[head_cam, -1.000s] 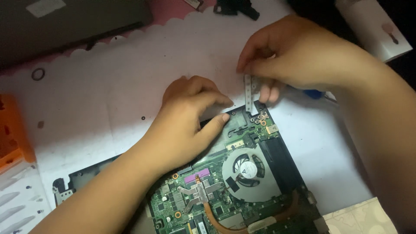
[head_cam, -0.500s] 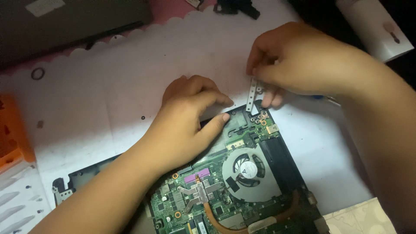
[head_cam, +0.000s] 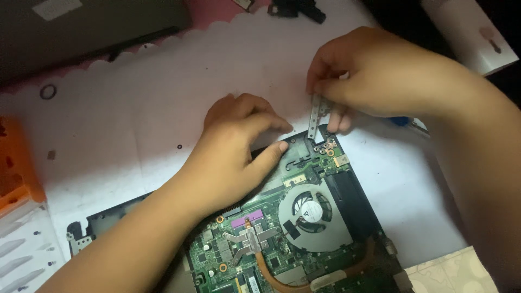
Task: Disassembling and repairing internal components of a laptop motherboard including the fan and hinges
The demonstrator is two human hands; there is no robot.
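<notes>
A thin metal bracket (head_cam: pixel 313 116) stands nearly upright, long axis running top to bottom, its lower end pointing down at the far corner of the opened laptop base (head_cam: pixel 347 184) toward the tabletop's (head_cam: pixel 135 125) far edge. The right hand (head_cam: pixel 374 76) has its fingers (head_cam: pixel 325 87) pinched together on the bracket's upper end. The left hand (head_cam: pixel 233 146) lies flat on the laptop base, fingers spread apart, beside the round fan (head_cam: pixel 310 209) and green circuit board (head_cam: pixel 233 255).

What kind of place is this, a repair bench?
Probably an electronics repair bench: an opened laptop base with bare motherboard and cooling fan, the right hand pinching a small metal bracket, loose parts about.
</notes>
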